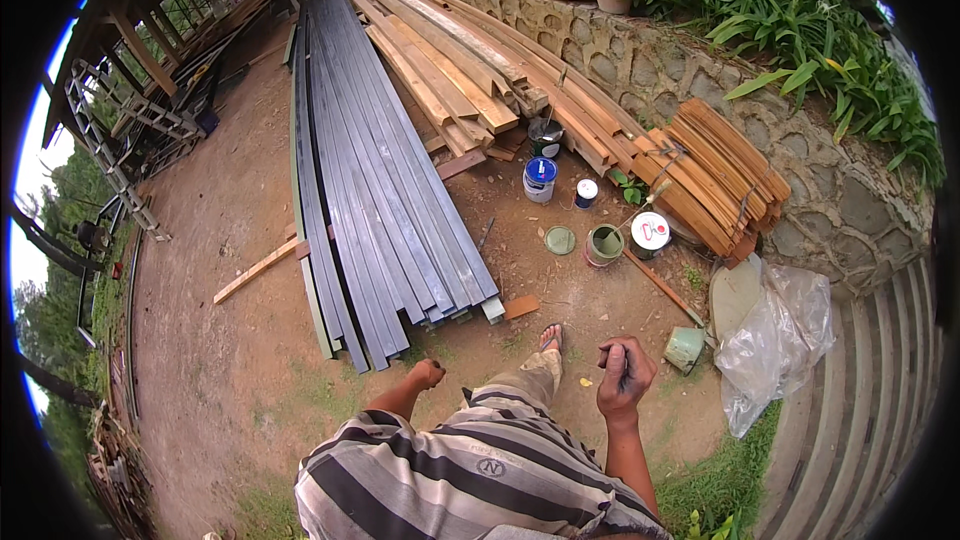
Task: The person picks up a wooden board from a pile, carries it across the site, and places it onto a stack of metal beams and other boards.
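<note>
Metal bars (pixel 390 180) lie in a long grey stack at eleven o'clock from me, their near ends close to my left hand (pixel 428 374). Those fingers are curled in; I cannot tell whether they hold anything. I have my right hand (pixel 627 377) folded into a loose fist, gripping nothing that I can see.

At one o'clock stands an open tin (pixel 604 245) with green paint inside, its round green lid (pixel 560 240) flat on the soil just beside it. Toward two is a white-topped tin (pixel 650 231), lid on. Near twelve I see a bucket (pixel 540 180) closed with a blue lid and, behind it, a black pot (pixel 545 138) whose contents I cannot make out. A small tin (pixel 586 193) with a white top is at one. Between two and three, a pale green pot (pixel 685 349) leans over.
</note>
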